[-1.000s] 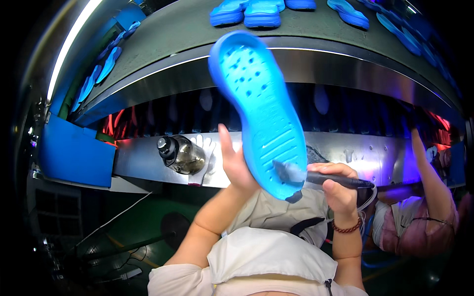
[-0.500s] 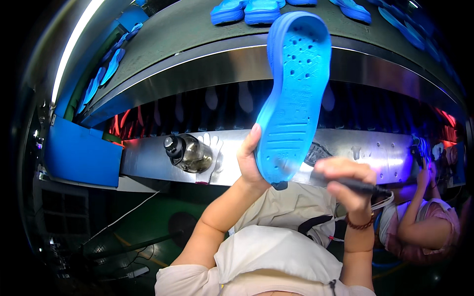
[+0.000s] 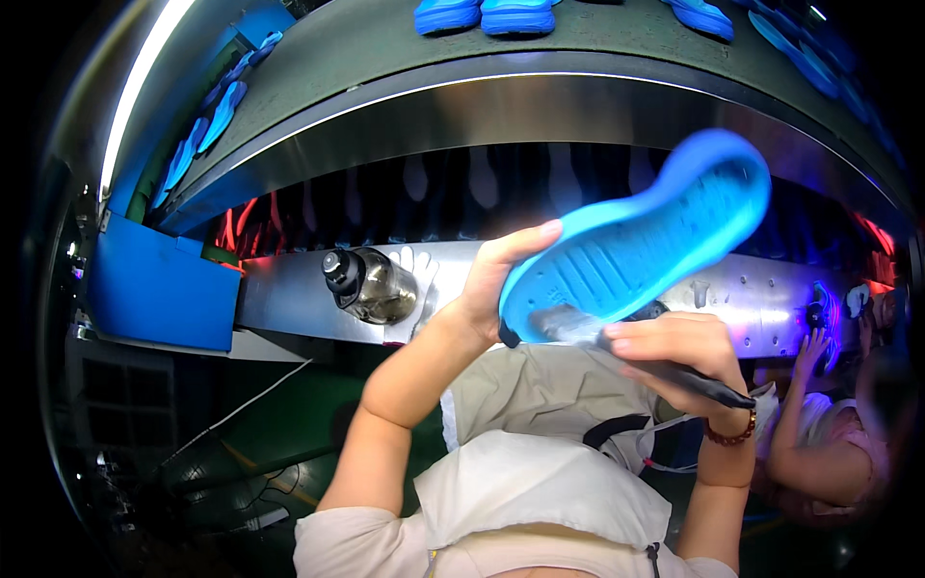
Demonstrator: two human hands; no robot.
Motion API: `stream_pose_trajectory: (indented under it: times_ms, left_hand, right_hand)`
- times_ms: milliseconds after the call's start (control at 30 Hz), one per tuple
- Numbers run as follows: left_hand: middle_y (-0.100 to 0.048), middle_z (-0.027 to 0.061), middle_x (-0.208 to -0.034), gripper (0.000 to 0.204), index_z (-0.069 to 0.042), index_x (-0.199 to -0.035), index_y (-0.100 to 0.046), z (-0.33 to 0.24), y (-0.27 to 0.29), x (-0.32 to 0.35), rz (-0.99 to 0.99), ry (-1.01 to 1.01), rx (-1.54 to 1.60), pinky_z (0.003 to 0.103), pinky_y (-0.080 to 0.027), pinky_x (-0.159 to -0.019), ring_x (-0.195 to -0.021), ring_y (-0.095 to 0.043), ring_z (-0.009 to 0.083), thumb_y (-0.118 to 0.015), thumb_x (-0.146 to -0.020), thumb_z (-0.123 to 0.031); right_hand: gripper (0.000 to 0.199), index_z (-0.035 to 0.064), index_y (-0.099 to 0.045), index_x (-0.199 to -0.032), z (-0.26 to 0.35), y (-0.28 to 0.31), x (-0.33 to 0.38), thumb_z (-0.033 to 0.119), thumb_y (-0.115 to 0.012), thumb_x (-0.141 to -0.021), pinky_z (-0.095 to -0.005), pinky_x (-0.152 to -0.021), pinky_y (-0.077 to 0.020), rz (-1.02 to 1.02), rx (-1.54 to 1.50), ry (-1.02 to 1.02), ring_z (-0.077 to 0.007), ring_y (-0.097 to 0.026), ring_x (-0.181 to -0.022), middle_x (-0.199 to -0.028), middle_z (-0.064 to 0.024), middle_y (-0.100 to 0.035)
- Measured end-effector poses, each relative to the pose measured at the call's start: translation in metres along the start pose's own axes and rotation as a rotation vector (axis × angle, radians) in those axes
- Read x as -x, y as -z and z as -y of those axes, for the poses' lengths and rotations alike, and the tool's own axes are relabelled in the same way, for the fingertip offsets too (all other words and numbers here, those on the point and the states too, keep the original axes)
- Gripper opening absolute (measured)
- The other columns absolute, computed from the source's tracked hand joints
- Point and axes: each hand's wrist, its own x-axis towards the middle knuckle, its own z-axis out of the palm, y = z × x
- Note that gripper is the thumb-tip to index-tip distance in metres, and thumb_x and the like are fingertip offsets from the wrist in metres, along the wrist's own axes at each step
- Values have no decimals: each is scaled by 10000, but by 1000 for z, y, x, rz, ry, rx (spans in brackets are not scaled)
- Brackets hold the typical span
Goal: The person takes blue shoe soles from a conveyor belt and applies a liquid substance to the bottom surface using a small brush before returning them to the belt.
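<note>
Blue and softly glossy, a shoe sole point(image 3: 602, 255) is raised in front of me, tilted with its wider end up to the right and blurred there. From my remote seat I see it over the near metal ledge point(image 3: 289, 294), clear of that surface, its ridged side facing the camera. My left hand point(image 3: 489, 275) grips it by the narrower end, thumb laid along the upper edge; a small black tab point(image 3: 509, 334) sticks out at that end, just beside the palm. My right hand point(image 3: 679, 352) is closed round the black handle of a brush-like tool point(image 3: 715, 383), its pale head smeared by blur over the narrower end of the sole; whether it actually touches, I cannot tell. A dark beaded bracelet point(image 3: 732, 433) circles the right wrist

To the left on the ledge I have a clear bottle point(image 3: 378, 287) with a black cap, and a white glove point(image 3: 418, 279) lies just behind it, partly covered. Beyond the ledge, more blue footwear point(image 3: 517, 16) rests on the grey-green belt point(image 3: 376, 72). Off to my right, under violet light, a co-worker's hand point(image 3: 812, 352) reaches toward the ledge's far end
</note>
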Motion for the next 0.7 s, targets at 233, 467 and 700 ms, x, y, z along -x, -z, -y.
stream_pose_trajectory:
  times_ms: [233, 467, 700]
  left_hand:
    - [-500, 196, -1187, 605, 4, -1246, -446, -8, -5, 3, -93, 379, -425, 340, -431, -863, -1041, -518, 243, -532, -829, -426]
    - [-548, 198, -1109, 599, 43, -1191, -487, -10, -3, 20, -176, 365, -607, 327, -459, -823, -966, -564, 233, -542, -830, -432]
    - [-566, 206, -1063, 630, 51, -1173, -496, -17, 10, 27, -262, 311, -652, 327, -488, -773, -918, -588, 237, -551, -810, -460]
  right_hand:
    - [199, 54, -652, -888, -4, 17, 2, 22, -667, -692, -268, -642, -522, 266, -35, -103, -236, -656, -797, -916, -107, -662]
    - [190, 81, -640, -901, -13, 29, -2, 45, -628, -714, -289, -688, -510, 415, 16, -58, -232, -640, -807, -906, -79, -656]
    - [220, 4, -640, -923, -17, 42, 2, 2, -675, -706, -319, -760, -511, 415, -86, -143, -257, -644, -860, -933, -145, -654]
